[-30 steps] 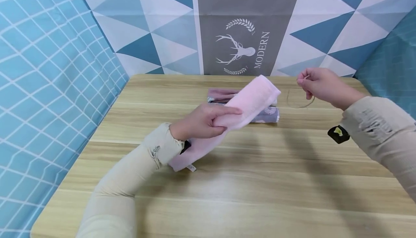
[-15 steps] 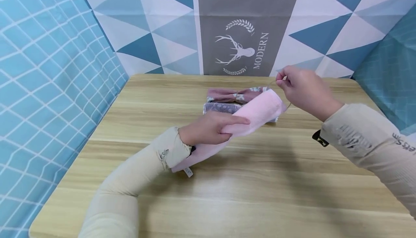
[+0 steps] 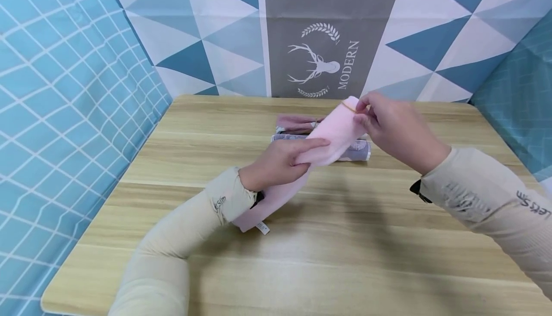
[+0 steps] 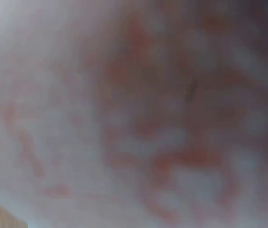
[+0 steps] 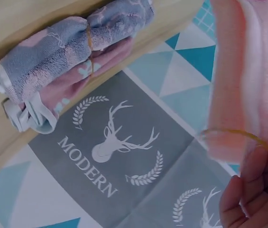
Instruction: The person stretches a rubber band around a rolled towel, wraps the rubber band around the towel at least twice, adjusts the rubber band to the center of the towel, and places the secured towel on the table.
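Pink towel slants near left to far right; left hand grips its middle, right hand pinches a band across its far end.

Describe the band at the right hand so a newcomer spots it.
Over the wooden table, the left hand grips a pink towel. The right hand pinches a thin yellowish band across the towel's far end, unlike the bands circling the patterned rolls mid-length.
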{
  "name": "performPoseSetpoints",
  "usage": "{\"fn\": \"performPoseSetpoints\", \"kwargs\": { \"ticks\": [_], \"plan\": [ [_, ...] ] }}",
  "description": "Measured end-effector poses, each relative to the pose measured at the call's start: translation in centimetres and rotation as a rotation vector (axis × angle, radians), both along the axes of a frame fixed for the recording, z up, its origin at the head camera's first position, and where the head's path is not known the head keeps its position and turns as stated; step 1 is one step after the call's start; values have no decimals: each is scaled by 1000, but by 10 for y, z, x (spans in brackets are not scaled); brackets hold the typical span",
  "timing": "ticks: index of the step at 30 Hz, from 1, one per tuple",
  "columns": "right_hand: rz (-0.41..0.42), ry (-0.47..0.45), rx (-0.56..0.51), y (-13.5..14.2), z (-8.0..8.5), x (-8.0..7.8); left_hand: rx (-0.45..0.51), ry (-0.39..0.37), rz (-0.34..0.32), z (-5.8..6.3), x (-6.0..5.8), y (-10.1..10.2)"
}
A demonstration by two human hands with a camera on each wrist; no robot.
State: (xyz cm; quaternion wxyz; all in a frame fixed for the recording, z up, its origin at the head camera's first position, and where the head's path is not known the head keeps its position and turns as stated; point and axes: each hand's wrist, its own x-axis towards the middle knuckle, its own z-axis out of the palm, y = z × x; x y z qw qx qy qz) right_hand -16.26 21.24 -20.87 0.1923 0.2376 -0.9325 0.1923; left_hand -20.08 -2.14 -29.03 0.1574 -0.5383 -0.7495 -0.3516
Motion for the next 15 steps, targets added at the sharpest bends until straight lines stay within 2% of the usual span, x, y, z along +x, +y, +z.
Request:
{"fn": "performPoseSetpoints", "kwargs": {
  "ticks": [4, 10, 15],
  "plan": [
    [10, -54, -58, 5, -3, 0, 30, -16, 1, 1, 0, -2],
    [82, 52, -41, 5, -3, 2, 1, -11, 6, 4, -1, 3],
    [129, 106, 23, -5, -2, 3, -56, 41, -30, 6, 4, 7]
  ]
}}
